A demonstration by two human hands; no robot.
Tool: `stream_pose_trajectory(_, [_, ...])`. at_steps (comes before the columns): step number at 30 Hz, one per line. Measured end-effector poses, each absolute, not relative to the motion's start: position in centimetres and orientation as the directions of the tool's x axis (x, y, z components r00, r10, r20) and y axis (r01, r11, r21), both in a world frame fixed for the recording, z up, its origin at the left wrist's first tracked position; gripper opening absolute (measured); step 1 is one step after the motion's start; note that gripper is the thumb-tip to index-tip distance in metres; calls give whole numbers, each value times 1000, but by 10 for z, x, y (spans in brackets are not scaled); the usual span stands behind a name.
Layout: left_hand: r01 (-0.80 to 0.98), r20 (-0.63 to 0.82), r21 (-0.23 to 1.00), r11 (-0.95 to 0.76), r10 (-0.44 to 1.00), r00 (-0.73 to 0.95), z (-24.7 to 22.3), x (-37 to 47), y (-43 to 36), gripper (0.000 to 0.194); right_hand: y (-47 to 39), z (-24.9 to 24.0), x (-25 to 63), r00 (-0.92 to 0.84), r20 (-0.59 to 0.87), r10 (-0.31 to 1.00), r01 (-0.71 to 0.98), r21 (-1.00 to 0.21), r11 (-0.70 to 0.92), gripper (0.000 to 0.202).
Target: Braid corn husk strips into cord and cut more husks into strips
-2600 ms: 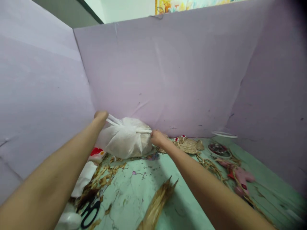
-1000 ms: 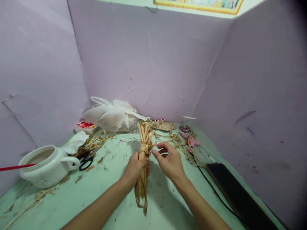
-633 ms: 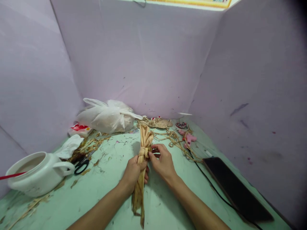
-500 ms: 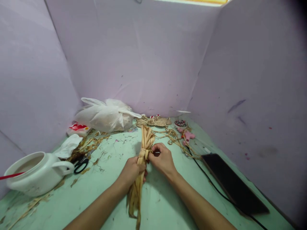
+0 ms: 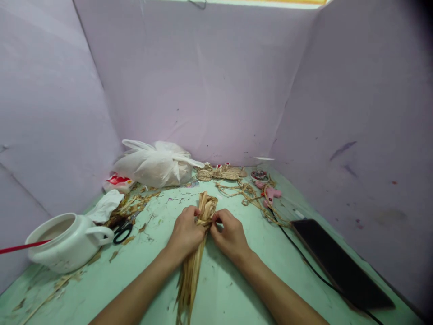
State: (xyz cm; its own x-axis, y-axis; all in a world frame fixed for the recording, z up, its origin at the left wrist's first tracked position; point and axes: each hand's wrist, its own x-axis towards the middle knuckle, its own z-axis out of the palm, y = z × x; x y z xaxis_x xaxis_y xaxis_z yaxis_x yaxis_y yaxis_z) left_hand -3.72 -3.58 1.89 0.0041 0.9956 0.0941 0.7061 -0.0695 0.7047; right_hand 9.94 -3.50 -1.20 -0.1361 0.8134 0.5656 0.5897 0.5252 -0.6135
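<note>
A bundle of dried plant strips (image 5: 191,280), tan and brown, lies lengthwise before me. A strip is wound round it near its far end, and short folded strips stand up beyond that band. My left hand (image 5: 186,230) is closed round the bundle from the left, its thumb and fingers at the band. From the right, my right hand (image 5: 229,232) pinches at the side of the band with thumb and forefinger. The fingertips cover part of the band, so the end of the binding strip cannot be made out.
Left stand a white pot (image 5: 64,246) with a red stick, black-handled scissors (image 5: 123,233), a crumpled tissue (image 5: 105,206) and plant scraps. A white plastic bag (image 5: 155,164) and woven pieces (image 5: 226,172) lie behind. Right are cord (image 5: 248,193), a pink glue gun (image 5: 271,194) and a dark tablet (image 5: 341,262).
My left hand has shifted from below the band up to it, now over the top of the bundle. The bundle's far end sits lower and nearer me. My right hand stays at the band.
</note>
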Motion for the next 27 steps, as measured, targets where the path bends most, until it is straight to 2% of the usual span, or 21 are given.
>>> stream_pose_trajectory(3, [616,51,788,-24,998,-25,10,-45,-25,13,-30,-13,103,-160,577,801,588,-596,547,14])
stream_pose_trajectory(6, [610,71,792,-24,996,-53,6,-47,-23,9,-27,-17,104,-63,529,846,542,-694,474,19])
stream_pose_trajectory(9, [707,229,695,-131,972,-45,7,-44,-31,17,-26,-21,101,-27,481,876,507,-749,427,26])
stream_pose_trajectory(11, [779,342,587,-219,940,7,12,-40,-38,22,-27,-23,100,-43,483,874,510,-742,435,28])
stream_pose_trajectory(13, [830,390,483,-278,917,80,17,-37,-42,19,-28,-23,99,-57,493,868,524,-726,446,27])
stream_pose_trajectory(21, [903,321,338,-264,935,153,22,-34,-40,12,-28,-18,99,-161,580,799,584,-597,551,22])
stream_pose_trajectory(27, [919,319,254,-301,923,214,19,-27,-46,17,-23,-22,98,-206,513,833,664,-552,504,20])
